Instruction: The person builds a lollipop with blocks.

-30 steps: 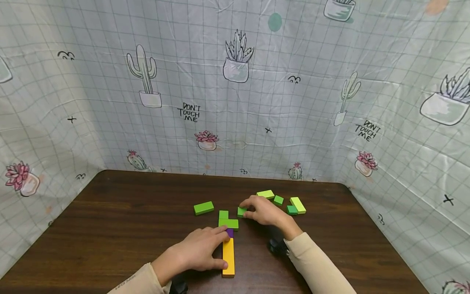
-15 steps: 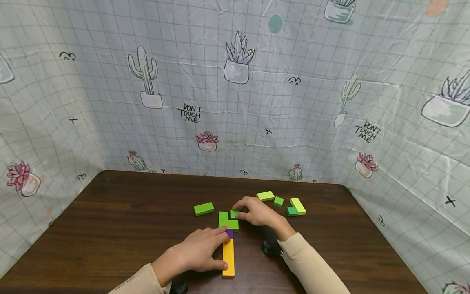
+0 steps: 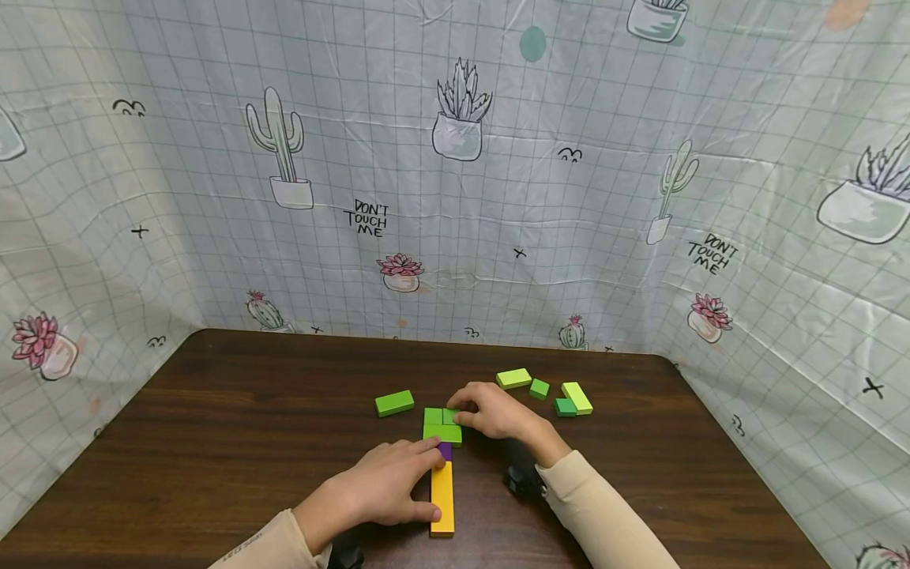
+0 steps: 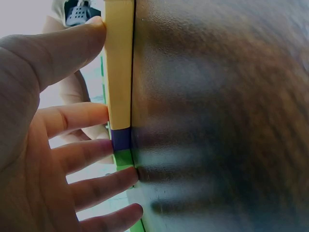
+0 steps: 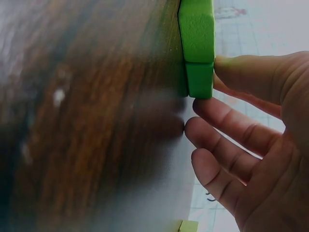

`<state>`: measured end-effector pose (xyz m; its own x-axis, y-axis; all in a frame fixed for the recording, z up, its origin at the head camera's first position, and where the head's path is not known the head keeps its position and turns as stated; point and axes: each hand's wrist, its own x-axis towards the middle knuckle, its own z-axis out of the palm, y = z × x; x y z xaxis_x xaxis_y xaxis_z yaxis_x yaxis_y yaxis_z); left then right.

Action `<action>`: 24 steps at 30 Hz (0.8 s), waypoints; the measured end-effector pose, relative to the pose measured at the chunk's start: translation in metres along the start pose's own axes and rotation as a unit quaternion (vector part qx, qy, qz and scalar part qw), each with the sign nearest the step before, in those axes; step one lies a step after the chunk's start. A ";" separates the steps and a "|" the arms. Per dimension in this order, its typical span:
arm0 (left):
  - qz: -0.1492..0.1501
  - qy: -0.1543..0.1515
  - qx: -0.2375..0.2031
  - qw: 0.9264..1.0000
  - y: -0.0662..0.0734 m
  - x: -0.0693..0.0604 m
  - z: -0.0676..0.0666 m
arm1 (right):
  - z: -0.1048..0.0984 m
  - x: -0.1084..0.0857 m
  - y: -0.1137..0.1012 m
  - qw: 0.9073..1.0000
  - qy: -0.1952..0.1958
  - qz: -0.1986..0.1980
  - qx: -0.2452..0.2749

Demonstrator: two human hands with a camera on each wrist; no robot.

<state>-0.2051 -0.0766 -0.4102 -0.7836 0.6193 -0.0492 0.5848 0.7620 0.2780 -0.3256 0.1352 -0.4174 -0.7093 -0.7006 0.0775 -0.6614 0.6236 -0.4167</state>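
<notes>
A long yellow block [image 3: 442, 502] lies on the table, with a small purple block [image 3: 445, 451] at its far end. Beyond the purple one, a green block [image 3: 448, 434] lies crosswise, and a small green block [image 3: 433, 416] touches its far side. My left hand [image 3: 387, 480] rests its thumb on the yellow block, with straight fingers over the yellow and purple pieces. With thumb and fingers, my right hand [image 3: 501, 412] pinches another small green block [image 5: 200, 79], set against the crosswise block and beside the first small one. Part of it is hidden by the fingertips.
Left of the arrangement lies a loose green block [image 3: 394, 404]. To the right are a yellow-green block [image 3: 513, 379], a small green block [image 3: 539, 389], another yellow-green block [image 3: 577, 398] and a darker green block [image 3: 565, 407]. A printed curtain [image 3: 455, 205] surrounds the dark wooden table [image 3: 270, 442].
My right hand has moved left with the small green block, closing the gap to the other small green one. My left hand has stayed in place on the yellow and purple blocks.
</notes>
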 end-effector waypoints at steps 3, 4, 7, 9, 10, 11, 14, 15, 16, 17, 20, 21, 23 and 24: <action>-0.001 -0.001 -0.001 1.000 0.000 0.000 0.000 | 0.000 0.000 -0.001 1.000 -0.001 0.000 0.000; -0.001 -0.001 -0.001 1.000 0.000 -0.001 0.000 | 0.000 0.000 -0.001 1.000 -0.001 0.000 0.001; 0.001 0.000 -0.002 1.000 0.000 -0.001 -0.001 | 0.000 0.000 -0.002 1.000 -0.001 0.001 0.003; 0.003 0.002 -0.002 1.000 0.000 -0.001 -0.001 | 0.000 -0.001 -0.003 1.000 -0.001 0.000 0.003; 0.004 0.003 -0.002 1.000 0.000 -0.001 -0.001 | -0.001 -0.001 -0.003 1.000 -0.001 0.000 0.003; 0.004 0.003 -0.002 1.000 0.000 -0.001 -0.001 | -0.001 -0.001 -0.003 1.000 0.000 0.000 0.003; 0.005 0.003 -0.001 1.000 0.000 -0.001 -0.001 | 0.000 -0.001 -0.003 1.000 0.000 0.001 0.002; 0.004 0.003 -0.002 1.000 0.000 -0.001 -0.001 | 0.000 -0.001 -0.004 1.000 0.000 0.002 0.002; 0.004 0.003 -0.002 1.000 0.000 -0.001 -0.001 | 0.000 -0.001 -0.004 1.000 0.000 0.002 0.003; 0.004 0.002 -0.002 1.000 0.000 -0.001 -0.001 | 0.000 -0.001 -0.004 1.000 0.000 0.002 0.004; 0.002 0.001 -0.003 1.000 0.000 -0.001 -0.001 | -0.001 -0.001 -0.004 1.000 -0.001 0.001 0.003; 0.002 0.001 -0.003 1.000 0.000 -0.001 -0.001 | -0.001 -0.001 -0.004 1.000 -0.001 0.000 0.003; 0.001 0.002 -0.004 1.000 0.001 -0.002 -0.001 | -0.002 -0.001 -0.003 1.000 0.001 0.002 0.004; 0.001 0.002 -0.004 1.000 0.001 -0.002 -0.001 | -0.003 -0.002 -0.003 1.000 0.005 0.005 0.006</action>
<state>-0.2037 -0.0773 -0.4093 -0.7831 0.6203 -0.0448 0.5849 0.7591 0.2857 -0.3236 0.1358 -0.4135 -0.7178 -0.6915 0.0818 -0.6517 0.6258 -0.4286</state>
